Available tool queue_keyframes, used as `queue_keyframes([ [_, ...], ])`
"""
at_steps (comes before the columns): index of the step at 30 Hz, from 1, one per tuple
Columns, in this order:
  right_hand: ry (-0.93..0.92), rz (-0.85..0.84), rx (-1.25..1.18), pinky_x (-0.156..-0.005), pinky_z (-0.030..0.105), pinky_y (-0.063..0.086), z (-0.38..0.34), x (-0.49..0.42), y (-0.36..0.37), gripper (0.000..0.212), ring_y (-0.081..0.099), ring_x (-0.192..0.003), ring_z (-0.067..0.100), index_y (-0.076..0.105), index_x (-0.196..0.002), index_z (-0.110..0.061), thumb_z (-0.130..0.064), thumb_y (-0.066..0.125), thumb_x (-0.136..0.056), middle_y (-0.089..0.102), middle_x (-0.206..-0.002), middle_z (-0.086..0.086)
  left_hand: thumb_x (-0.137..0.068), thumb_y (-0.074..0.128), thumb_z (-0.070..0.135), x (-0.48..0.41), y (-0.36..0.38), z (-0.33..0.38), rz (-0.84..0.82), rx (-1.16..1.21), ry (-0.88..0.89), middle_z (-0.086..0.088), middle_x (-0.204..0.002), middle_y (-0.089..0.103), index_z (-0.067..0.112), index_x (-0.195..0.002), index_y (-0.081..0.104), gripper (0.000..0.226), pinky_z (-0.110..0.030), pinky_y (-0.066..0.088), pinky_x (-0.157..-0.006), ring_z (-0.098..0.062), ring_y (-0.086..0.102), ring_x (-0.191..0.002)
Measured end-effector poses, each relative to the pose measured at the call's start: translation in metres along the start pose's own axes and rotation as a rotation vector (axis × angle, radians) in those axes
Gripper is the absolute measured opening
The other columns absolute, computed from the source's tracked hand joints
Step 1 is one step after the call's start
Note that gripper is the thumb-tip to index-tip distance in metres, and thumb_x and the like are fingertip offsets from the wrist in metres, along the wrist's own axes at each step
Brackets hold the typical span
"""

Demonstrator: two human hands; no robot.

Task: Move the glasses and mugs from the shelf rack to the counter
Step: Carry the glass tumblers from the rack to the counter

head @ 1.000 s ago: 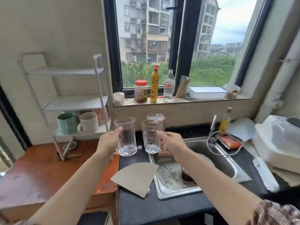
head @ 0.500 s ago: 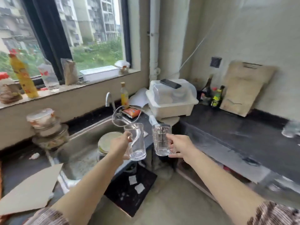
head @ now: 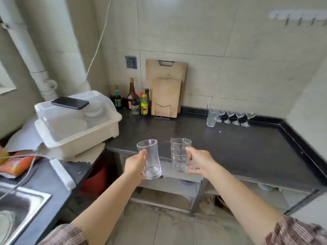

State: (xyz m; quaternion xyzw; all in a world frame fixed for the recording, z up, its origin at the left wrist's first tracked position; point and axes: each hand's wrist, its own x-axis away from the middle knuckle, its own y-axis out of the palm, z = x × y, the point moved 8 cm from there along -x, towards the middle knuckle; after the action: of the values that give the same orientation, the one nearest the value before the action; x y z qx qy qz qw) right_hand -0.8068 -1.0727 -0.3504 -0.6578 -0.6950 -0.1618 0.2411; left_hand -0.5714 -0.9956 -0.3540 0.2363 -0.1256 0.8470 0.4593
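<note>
My left hand [head: 135, 165] grips a tall smooth glass mug [head: 150, 159] by its handle. A shorter dimpled glass mug [head: 179, 154] is held by its handle in my right hand [head: 200, 161]. Both mugs hang upright in the air in front of the near edge of the black counter [head: 238, 145]. At the counter's back stand a clear tumbler [head: 212, 117] and a row of several wine glasses [head: 237, 118]. The shelf rack is out of view.
A white dish box [head: 79, 131] with a phone [head: 69, 102] on its lid sits at the counter's left end. Bottles [head: 136, 101] and two cutting boards [head: 166, 89] lean at the back wall. A steel sink [head: 19, 207] lies lower left.
The view has swung right from the shelf rack and window, past the sink, to the black counter. Both hands carried their glass mugs along and still hold them.
</note>
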Motion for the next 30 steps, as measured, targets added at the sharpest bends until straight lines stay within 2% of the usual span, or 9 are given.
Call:
queue_keyframes([
  [3, 0.080, 0.030, -0.043, -0.081, 0.047, 0.056, -0.014, -0.047, -0.040, 0.031, 0.060, -0.105, 0.038, 0.060, -0.089, -0.009, -0.040, 0.059, -0.089, 0.060, -0.118, 0.020, -0.091, 0.060, 0.027, -0.032, 0.070, 0.010, -0.099, -0.023, -0.034, -0.009, -0.095, 0.062, 0.017, -0.072, 0.058, 0.022, -0.046, 0.053, -0.091, -0.033, 0.061, -0.096],
  [8, 0.172, 0.122, -0.125, -0.095, 0.050, 0.041, -0.019, -0.094, -0.105, 0.024, 0.059, -0.104, 0.036, 0.058, -0.086, -0.012, -0.035, 0.052, -0.093, 0.061, -0.110, 0.017, -0.091, 0.058, 0.031, -0.078, 0.172, 0.016, -0.243, -0.135, -0.047, -0.015, -0.112, 0.064, 0.014, -0.074, 0.067, 0.026, -0.052, 0.056, -0.083, -0.041, 0.062, -0.104],
  [10, 0.184, 0.158, -0.150, -0.094, 0.047, 0.042, -0.021, -0.113, -0.130, 0.025, 0.060, -0.106, 0.035, 0.059, -0.088, -0.013, -0.036, 0.052, -0.093, 0.063, -0.113, 0.018, -0.089, 0.059, 0.032, -0.093, 0.209, 0.014, -0.278, -0.170, -0.071, -0.019, -0.113, 0.064, 0.013, -0.075, 0.068, 0.025, -0.058, 0.054, -0.085, -0.044, 0.063, -0.101],
  [13, 0.177, 0.211, -0.176, -0.091, 0.045, 0.046, -0.030, -0.145, -0.168, 0.023, 0.063, -0.099, 0.034, 0.059, -0.087, -0.013, -0.033, 0.051, -0.094, 0.065, -0.110, 0.017, -0.091, 0.059, 0.031, -0.107, 0.265, 0.015, -0.318, -0.195, -0.075, -0.017, -0.109, 0.063, 0.013, -0.074, 0.067, 0.026, -0.051, 0.056, -0.083, -0.043, 0.061, -0.103],
  [16, 0.180, 0.249, -0.182, -0.073, 0.037, 0.048, -0.043, -0.182, -0.206, 0.023, 0.062, -0.083, 0.030, 0.059, -0.083, -0.011, -0.031, 0.051, -0.092, 0.065, -0.103, 0.016, -0.092, 0.060, 0.032, -0.123, 0.325, 0.013, -0.352, -0.229, -0.095, -0.016, -0.110, 0.060, 0.012, -0.074, 0.068, 0.027, -0.044, 0.055, -0.069, -0.041, 0.060, -0.105],
  [18, 0.188, 0.255, -0.173, -0.068, 0.035, 0.046, -0.053, -0.214, -0.231, 0.024, 0.062, -0.086, 0.030, 0.060, -0.083, -0.011, -0.031, 0.050, -0.092, 0.065, -0.105, 0.016, -0.092, 0.062, 0.031, -0.137, 0.364, 0.012, -0.355, -0.226, -0.102, -0.016, -0.110, 0.061, 0.012, -0.074, 0.069, 0.027, -0.047, 0.055, -0.073, -0.040, 0.061, -0.102],
  [21, 0.203, 0.238, -0.163, -0.078, 0.038, 0.046, -0.066, -0.266, -0.267, 0.025, 0.062, -0.093, 0.030, 0.061, -0.084, -0.010, -0.030, 0.050, -0.093, 0.064, -0.106, 0.016, -0.091, 0.063, 0.031, -0.161, 0.425, 0.011, -0.369, -0.227, -0.122, -0.012, -0.106, 0.061, 0.011, -0.077, 0.070, 0.025, -0.047, 0.054, -0.080, -0.035, 0.059, -0.097],
  [28, 0.266, 0.176, -0.126, -0.092, 0.045, 0.048, -0.093, -0.373, -0.337, 0.026, 0.063, -0.104, 0.035, 0.064, -0.084, -0.008, -0.029, 0.051, -0.093, 0.065, -0.109, 0.018, -0.087, 0.068, 0.030, -0.214, 0.537, 0.017, -0.330, -0.238, -0.146, -0.016, -0.105, 0.068, 0.014, -0.075, 0.075, 0.021, -0.037, 0.050, -0.065, -0.037, 0.063, -0.093],
  [30, 0.261, 0.170, -0.127, -0.092, 0.045, 0.050, -0.099, -0.392, -0.347, 0.026, 0.063, -0.104, 0.037, 0.065, -0.085, -0.007, -0.027, 0.052, -0.093, 0.065, -0.111, 0.020, -0.086, 0.068, 0.030, -0.223, 0.556, 0.022, -0.329, -0.235, -0.145, -0.013, -0.105, 0.068, 0.016, -0.074, 0.075, 0.019, -0.037, 0.051, -0.066, -0.036, 0.064, -0.099],
])
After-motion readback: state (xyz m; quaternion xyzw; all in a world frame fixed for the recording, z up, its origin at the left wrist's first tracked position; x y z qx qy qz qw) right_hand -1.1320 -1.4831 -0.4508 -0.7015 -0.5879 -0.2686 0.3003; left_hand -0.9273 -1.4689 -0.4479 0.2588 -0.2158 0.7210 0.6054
